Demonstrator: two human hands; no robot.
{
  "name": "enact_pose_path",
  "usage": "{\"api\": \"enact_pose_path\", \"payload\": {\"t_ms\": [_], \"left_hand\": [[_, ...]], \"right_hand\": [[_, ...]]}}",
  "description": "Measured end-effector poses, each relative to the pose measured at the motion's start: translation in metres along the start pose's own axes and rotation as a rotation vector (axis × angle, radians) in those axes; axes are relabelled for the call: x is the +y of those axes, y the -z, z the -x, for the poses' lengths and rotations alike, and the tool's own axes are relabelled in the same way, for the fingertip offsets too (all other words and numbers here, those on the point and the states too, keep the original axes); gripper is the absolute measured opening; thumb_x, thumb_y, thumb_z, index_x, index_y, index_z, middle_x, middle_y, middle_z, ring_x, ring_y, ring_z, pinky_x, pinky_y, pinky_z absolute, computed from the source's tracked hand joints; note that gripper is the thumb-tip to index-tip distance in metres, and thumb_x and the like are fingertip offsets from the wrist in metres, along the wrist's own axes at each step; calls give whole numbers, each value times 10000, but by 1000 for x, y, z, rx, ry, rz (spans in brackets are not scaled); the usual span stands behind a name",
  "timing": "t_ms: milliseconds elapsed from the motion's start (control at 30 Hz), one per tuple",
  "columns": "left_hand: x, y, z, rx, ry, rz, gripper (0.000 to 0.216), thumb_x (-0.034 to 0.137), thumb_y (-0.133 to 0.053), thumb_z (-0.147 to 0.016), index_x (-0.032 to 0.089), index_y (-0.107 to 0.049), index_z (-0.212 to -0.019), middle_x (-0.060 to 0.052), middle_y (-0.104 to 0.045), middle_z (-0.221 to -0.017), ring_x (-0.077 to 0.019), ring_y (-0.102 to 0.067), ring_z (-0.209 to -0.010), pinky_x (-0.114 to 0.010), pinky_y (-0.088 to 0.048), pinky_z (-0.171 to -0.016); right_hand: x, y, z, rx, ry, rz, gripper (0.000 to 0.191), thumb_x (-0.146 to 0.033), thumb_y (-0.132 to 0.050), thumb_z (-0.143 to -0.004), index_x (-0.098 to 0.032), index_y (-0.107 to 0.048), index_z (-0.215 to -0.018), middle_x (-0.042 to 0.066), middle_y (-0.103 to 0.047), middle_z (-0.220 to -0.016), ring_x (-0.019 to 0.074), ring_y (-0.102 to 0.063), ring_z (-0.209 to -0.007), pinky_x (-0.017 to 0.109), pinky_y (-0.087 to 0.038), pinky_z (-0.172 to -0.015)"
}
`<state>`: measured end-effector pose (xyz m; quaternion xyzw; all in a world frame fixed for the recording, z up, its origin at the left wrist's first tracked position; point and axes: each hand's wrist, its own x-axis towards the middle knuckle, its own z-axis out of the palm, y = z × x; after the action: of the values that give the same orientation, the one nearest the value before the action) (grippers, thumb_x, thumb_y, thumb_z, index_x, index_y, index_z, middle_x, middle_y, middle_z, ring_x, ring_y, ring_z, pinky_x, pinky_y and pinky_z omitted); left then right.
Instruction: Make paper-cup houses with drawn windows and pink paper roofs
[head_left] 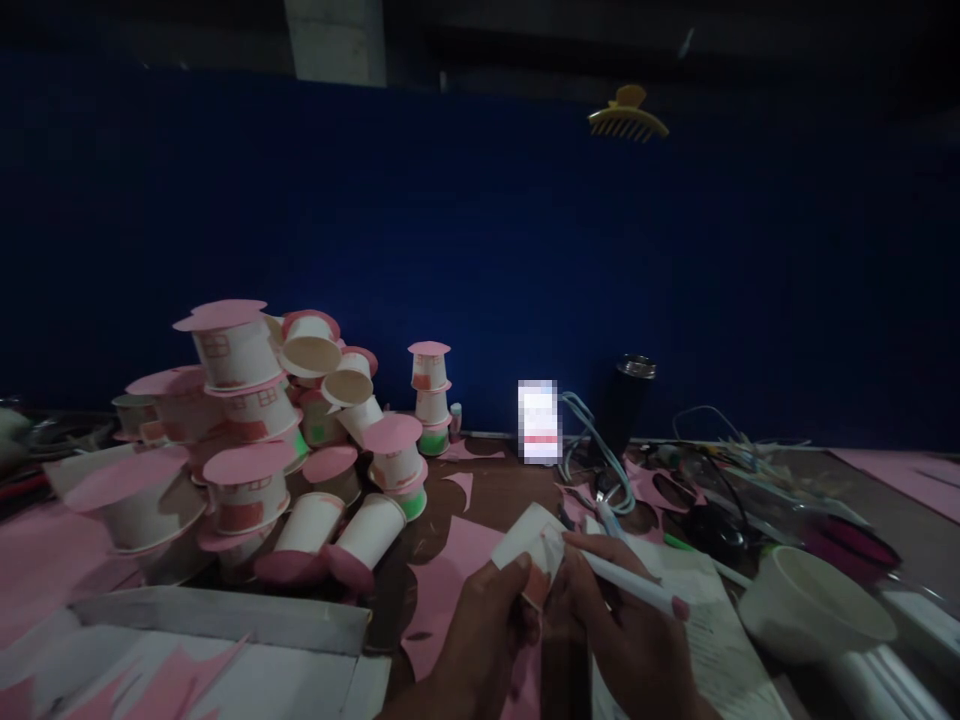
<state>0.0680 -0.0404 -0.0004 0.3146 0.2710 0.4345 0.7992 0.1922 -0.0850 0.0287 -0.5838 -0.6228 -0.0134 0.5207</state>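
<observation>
Paper cup (pixel 531 535) tilted over table (pixel 495 495), between both hands. Left hand (pixel 476 625): grip clamped on cup wall. Right hand (pixel 637 635): grip closed round white marker (pixel 637 582), tip hidden. For clean lines: brace cup without denting wall, stroke lightly, turn cup rather than wrist. Pink sheet (pixel 442 575) beneath; printed paper (pixel 724 630) and white bowl (pixel 810 605) crowd right side; stacked cups (pixel 240 360) stand well left.

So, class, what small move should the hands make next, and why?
Probably add a window beside the red patch: the left hand holds the paper cup, the right hand holds the pen close, and a stacked cup shows such a patch below drawn windows.
</observation>
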Motion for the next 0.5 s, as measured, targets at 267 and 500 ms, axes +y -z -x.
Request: {"api": "enact_pose_path", "payload": {"t_ms": [267,500], "left_hand": [[0,-2,0,28,15,78,235,329,-653,-768,115,-599,-688,27,-498,-516,-66,-414,-458,-193,-312,-456],[3,-5,1,99,44,119,256,340,-724,-687,122,-591,-664,28,-523,-520,-63,-433,-441,-183,-330,-436]], "right_hand": [[-2,1,-1,-9,-4,-10,147,-288,-512,-898,-204,-619,-955,37,-673,-799,154,-661,-626,235,-545,-563],[-3,1,-1,-6,4,3,146,-290,-505,-902,-207,-618,-942,26,-678,-772,143,-666,-601,220,-531,-522]]}}
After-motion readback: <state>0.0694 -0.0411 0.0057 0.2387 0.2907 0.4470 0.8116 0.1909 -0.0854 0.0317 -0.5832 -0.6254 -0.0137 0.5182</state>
